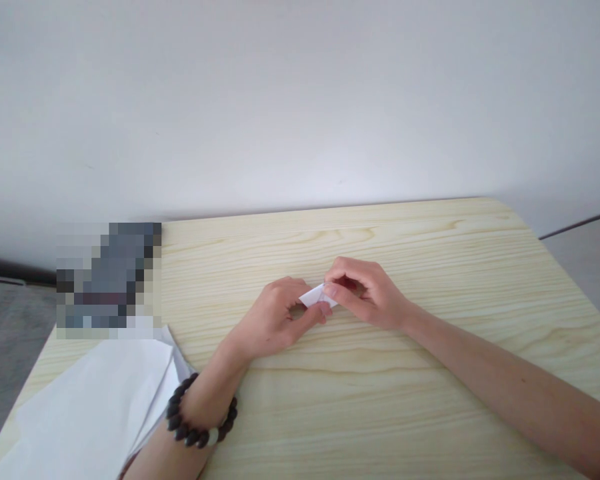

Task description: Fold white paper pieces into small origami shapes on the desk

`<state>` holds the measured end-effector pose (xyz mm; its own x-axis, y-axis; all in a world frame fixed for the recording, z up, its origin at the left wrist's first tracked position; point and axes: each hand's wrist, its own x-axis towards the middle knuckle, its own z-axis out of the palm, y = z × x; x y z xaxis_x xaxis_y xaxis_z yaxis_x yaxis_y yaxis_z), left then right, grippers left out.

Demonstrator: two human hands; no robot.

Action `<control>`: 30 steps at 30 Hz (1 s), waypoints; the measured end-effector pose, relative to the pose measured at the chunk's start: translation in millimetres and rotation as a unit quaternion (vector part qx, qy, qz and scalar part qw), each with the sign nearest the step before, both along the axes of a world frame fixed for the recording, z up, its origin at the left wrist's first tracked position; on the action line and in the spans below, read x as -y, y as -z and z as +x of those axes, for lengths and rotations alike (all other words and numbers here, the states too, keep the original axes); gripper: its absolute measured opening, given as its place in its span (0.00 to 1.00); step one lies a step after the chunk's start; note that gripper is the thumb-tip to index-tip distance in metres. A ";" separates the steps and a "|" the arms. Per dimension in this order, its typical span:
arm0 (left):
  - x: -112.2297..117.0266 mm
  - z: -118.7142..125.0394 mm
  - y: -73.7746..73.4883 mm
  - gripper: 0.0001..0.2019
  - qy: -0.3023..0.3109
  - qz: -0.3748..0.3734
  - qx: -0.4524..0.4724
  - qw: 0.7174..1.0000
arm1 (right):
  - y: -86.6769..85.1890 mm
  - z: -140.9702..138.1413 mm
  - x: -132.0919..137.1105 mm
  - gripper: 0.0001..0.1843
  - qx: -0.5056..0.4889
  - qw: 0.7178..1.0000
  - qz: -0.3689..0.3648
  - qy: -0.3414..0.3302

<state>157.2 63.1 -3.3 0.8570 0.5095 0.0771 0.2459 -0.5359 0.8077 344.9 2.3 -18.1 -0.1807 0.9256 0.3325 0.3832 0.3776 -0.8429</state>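
Fingers (325, 308) of both hands are pinching a small folded paper (316, 296), clamped on it from opposite ends. Left hand (275, 319) is gripping the left and lower edge, its thumb tip lying along the bottom edge; right hand (365, 290) is curling over the right end, its fingertips pressing down on the upper right corner. The paper is sitting right between the two hands, low over the counter (430, 253); can't tell whether it's touching the surface or lifted just off it. Only a small white wedge is showing, the rest is hidden under the right fingers. Its long axis is running roughly left-right across the view, tilting slightly up toward the right, so each hand is taking one end. Neither hand is clearly nearer: both are in contact, the right one covering more of it. Both forearms are coming in from the near edge and converging on the paper, the left wrist wearing a dark bead bracelet (200, 420). Further out, a larger white sheet (95, 407) is lying at the near left corner of the counter, well apart from the fold and partly under the left forearm. A blurred-out patch is sitting just behind that sheet. A plain wall (300, 100) is filling the background.
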 end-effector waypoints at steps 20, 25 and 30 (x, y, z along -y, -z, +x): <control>3.1 1.7 5.3 0.10 -0.132 -0.082 0.072 0.985 | 2.9 -1.5 -2.5 0.07 0.033 0.999 0.024 0.020; 1.2 0.3 7.9 0.09 -0.122 -0.121 0.081 0.982 | 4.1 -1.0 -1.4 0.07 0.046 0.998 0.031 0.012; 0.1 -0.6 5.3 0.06 -0.096 -0.110 0.072 0.987 | 2.8 -1.1 -1.2 0.07 0.060 0.998 0.032 0.003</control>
<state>156.6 63.1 -8.5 0.7311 0.6796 0.0604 0.2009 -0.2990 0.9329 343.8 3.5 -20.9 -0.2175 0.9043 0.3672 0.4824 0.4267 -0.7650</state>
